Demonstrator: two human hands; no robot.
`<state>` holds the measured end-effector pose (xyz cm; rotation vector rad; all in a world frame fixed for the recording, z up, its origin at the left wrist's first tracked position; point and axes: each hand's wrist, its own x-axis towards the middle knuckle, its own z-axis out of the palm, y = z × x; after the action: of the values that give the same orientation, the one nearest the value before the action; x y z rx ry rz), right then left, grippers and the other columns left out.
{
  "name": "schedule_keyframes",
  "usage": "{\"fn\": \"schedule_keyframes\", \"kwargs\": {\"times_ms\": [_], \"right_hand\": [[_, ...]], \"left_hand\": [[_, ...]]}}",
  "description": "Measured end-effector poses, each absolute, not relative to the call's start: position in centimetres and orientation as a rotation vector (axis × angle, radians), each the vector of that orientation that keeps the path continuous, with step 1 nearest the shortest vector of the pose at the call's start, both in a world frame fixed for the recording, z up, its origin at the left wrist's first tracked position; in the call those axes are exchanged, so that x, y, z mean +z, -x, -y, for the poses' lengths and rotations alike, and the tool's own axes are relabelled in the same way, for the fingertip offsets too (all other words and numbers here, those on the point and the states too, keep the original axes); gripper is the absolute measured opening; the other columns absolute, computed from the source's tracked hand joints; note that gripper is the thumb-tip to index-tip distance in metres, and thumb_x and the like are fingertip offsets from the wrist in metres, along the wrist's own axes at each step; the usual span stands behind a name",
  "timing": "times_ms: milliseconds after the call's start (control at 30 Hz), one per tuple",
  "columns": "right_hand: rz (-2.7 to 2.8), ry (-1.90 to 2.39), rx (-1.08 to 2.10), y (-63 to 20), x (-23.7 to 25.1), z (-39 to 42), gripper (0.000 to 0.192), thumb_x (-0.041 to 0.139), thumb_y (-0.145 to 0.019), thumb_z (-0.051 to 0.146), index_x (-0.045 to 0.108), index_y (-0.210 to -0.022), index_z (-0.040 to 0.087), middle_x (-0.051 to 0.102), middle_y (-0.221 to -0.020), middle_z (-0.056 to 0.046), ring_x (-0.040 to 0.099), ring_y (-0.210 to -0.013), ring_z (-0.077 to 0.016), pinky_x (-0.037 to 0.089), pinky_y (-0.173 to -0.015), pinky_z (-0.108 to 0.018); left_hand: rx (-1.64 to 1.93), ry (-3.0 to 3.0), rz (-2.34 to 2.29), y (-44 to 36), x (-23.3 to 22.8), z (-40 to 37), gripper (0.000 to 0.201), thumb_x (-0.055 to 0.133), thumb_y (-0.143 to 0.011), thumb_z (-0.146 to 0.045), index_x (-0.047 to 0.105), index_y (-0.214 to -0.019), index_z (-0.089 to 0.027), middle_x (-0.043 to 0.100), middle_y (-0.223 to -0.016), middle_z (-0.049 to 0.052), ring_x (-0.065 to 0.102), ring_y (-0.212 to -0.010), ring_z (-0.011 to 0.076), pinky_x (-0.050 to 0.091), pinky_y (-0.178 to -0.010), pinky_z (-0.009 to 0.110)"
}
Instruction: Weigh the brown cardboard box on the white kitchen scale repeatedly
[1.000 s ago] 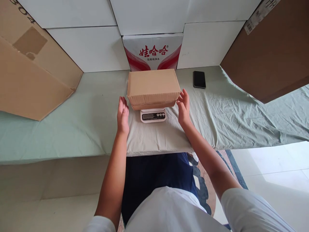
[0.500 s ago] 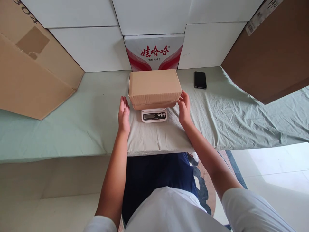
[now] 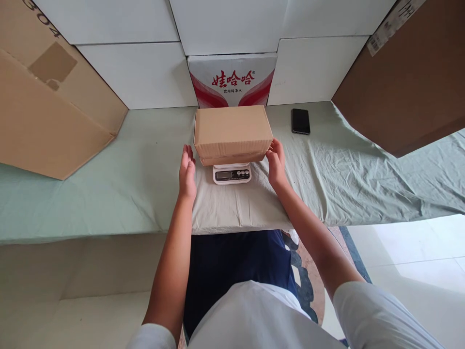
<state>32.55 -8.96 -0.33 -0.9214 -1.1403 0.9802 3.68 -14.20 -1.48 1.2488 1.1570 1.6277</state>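
**Overhang Could Tip**

Your brown rectangular cardboard box (image 3: 233,127) appears to rest on the small white plastic scale (image 3: 232,174), overhanging it. Your left hand (image 3: 187,174) is open, apart from the box; your right hand (image 3: 276,165) curls by its corner, grip unclear. A one-sided nudge could topple it.

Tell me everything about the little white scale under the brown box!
The scale looks like white plastic, with rounded corners. Its black front panel has a grey rectangular screen and three pale round buttons. I can't read any number. It lies flat on the pale cloth, with the brown box on top, hiding its back part. Neither the left hand nor right hand touches it.
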Motion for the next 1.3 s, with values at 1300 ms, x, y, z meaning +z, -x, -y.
{"fn": "schedule_keyframes", "kwargs": {"times_ms": [1300], "right_hand": [[1.202, 0.921, 0.964, -32.38, 0.04, 9.14, 0.036, 0.060, -0.087, 0.052, 0.060, -0.118, 0.033, 0.066, -0.133, -0.003, 0.059, -0.125, -0.0285, 0.048, -0.114, -0.057]], "left_hand": [[1.621, -1.262, -1.172, -3.47, -2.27, 13.46, 0.082, 0.055, -0.092, -0.074, 0.037, -0.163, -0.035, 0.030, -0.177, 0.005, 0.022, -0.166, 0.0249, 0.020, -0.137, 0.045]]}}
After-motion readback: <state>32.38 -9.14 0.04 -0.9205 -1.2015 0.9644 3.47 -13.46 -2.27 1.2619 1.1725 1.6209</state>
